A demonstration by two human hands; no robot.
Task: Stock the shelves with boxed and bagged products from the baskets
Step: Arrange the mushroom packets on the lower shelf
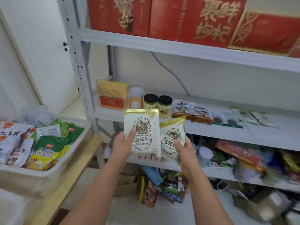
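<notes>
White shelves (186, 49) behind. Left hand (123, 142) grips left pouch (142, 120), right hand (185, 151) grips right pouch (172, 132), both labelled "RECHAO BAOTANG"; lower goods (243, 158) blurred.

Two bare hands are up in front of us, the left hand (124, 142) and the right hand (185, 149), nothing worn on either. Behind them come the left forearm (97, 184) and the right forearm (206, 192), both uncovered right down to the bottom edge of the view. Nails and other fine detail are too soft to read.
</notes>
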